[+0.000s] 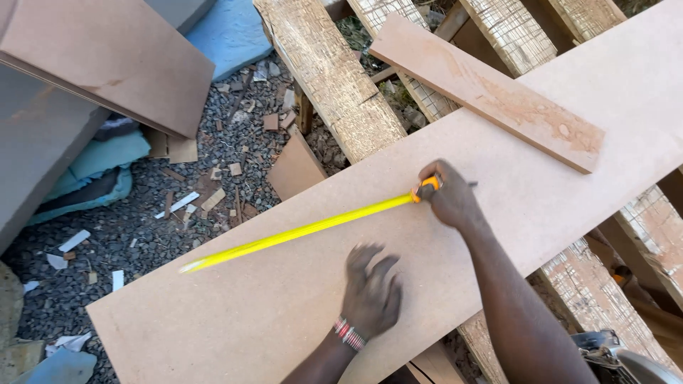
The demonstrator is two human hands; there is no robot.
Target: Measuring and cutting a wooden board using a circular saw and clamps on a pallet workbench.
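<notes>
My right hand (448, 195) grips the case of a tape measure (427, 185) on a large tan fibreboard panel (541, 192). Its yellow blade (299, 231) runs out to the left across the panel, and its tip hangs past the panel's far edge over the gravel. My left hand (370, 290), blurred, hovers over the panel just below the blade with fingers spread and nothing in it. A beaded band sits on that wrist.
A narrower board offcut (491, 92) lies on the panel's upper right. Rough wooden planks (334, 78) support the panel. Gravel (142, 220) strewn with wood scraps lies at left, with stacked panels (107, 50) and blue foam. A circular saw (619, 355) shows at bottom right.
</notes>
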